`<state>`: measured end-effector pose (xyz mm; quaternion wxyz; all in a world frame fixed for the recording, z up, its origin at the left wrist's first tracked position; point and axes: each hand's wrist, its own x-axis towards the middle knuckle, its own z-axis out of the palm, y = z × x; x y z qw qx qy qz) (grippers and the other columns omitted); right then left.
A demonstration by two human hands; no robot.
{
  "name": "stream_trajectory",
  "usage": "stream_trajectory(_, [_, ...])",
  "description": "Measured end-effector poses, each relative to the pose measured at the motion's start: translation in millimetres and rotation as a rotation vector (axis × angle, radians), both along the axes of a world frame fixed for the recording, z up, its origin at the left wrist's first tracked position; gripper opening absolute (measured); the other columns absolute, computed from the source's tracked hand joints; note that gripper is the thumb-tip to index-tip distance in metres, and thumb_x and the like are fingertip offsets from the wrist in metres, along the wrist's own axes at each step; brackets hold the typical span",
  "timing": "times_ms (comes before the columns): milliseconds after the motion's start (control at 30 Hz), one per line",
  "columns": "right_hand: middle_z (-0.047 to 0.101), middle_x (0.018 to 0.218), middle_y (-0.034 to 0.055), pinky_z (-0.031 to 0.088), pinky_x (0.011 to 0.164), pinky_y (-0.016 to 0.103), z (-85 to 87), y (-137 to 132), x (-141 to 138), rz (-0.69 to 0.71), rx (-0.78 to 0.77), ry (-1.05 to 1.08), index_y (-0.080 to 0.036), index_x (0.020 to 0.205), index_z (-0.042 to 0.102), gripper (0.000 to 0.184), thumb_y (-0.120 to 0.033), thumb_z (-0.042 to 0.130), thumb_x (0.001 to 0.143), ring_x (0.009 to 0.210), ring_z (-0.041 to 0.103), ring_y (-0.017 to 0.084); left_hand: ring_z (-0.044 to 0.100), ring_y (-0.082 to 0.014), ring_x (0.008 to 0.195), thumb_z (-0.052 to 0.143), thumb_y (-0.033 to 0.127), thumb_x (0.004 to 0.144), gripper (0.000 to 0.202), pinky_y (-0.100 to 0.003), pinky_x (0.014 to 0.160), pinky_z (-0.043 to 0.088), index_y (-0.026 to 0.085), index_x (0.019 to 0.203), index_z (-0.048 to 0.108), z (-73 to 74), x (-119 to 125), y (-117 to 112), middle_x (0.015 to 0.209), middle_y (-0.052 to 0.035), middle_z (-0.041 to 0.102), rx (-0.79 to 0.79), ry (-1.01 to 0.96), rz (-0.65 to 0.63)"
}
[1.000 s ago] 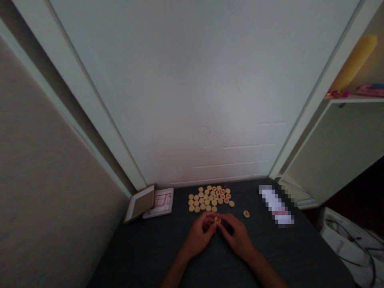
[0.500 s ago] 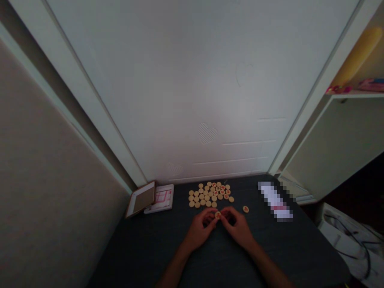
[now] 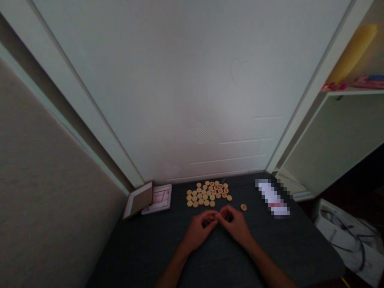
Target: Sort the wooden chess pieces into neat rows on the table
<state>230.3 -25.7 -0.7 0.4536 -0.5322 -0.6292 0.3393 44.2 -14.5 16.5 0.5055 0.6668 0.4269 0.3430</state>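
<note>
My left hand (image 3: 200,228) and my right hand (image 3: 234,225) meet fingertip to fingertip above the dark table. Between them they pinch a round wooden Chinese chess piece, now almost wholly covered by the fingers. Just beyond the hands lies a group of similar pale discs (image 3: 205,197), set close together. Several at its right side, such as the red-marked piece (image 3: 220,191), show characters, while those on the left look plain. One red-marked piece (image 3: 243,207) lies apart, to the right of my right hand.
At the table's (image 3: 144,248) back left, a brown-edged box lid (image 3: 143,200) leans over a white box (image 3: 163,199) with red lines. A blurred-out white item (image 3: 274,199) lies at the right. Behind rises a white panel (image 3: 180,100); a white container with cables (image 3: 351,240) stands right, below table height.
The piece between my fingers showed its red-marked face before; now the fingers hide it. My hands stay together in nearly the same place, and the view has shifted slightly.
</note>
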Motion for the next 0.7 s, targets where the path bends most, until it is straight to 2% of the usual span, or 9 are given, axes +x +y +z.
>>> stream_trajectory(167, [0.072,0.08,0.0017,0.052,0.066,0.027,5.3,-1.9,0.4,0.028,0.003,0.016,-0.021,0.089,0.068,0.023,-0.043,0.059,0.093,0.072,0.066,0.018,0.074,-0.0236,0.089,0.069,0.04,0.087,0.031,-0.032,0.078,0.055,0.023,0.114,0.071,0.1,0.0,0.9,0.098,-0.0059,0.08,-0.029,-0.031,0.014])
stream_trajectory(333, [0.072,0.084,0.0023,0.052,0.066,0.027,8.5,-2.2,-1.0,0.072,0.0,0.049,-0.022,0.098,0.067,0.021,-0.041,0.063,0.091,0.074,0.067,0.018,0.073,-0.0232,0.09,0.067,0.039,0.089,0.034,-0.032,0.08,0.056,0.022,0.118,0.07,-1.2,-0.9,1.2,0.101,-0.0066,0.08,-0.046,-0.074,0.019])
stream_trajectory(533, [0.068,0.075,0.0003,0.049,0.06,0.025,0.0,-0.2,-1.4,0.039,-0.018,0.033,-0.021,0.089,0.066,0.023,-0.044,0.066,0.087,0.066,0.062,0.016,0.073,-0.0231,0.094,0.066,0.038,0.089,0.031,-0.032,0.083,0.055,0.023,0.116,0.072,2.1,-0.2,-1.3,0.103,-0.0056,0.08,-0.023,-0.013,0.003])
stream_trajectory(700, [0.069,0.079,0.0016,0.049,0.064,0.026,0.2,-0.2,-0.3,0.036,-0.044,0.032,-0.02,0.089,0.066,0.023,-0.042,0.06,0.091,0.07,0.064,0.017,0.073,-0.0219,0.093,0.065,0.04,0.09,0.03,-0.03,0.083,0.055,0.023,0.114,0.072,6.6,0.3,-2.4,0.103,-0.0048,0.08,-0.022,0.027,0.0])
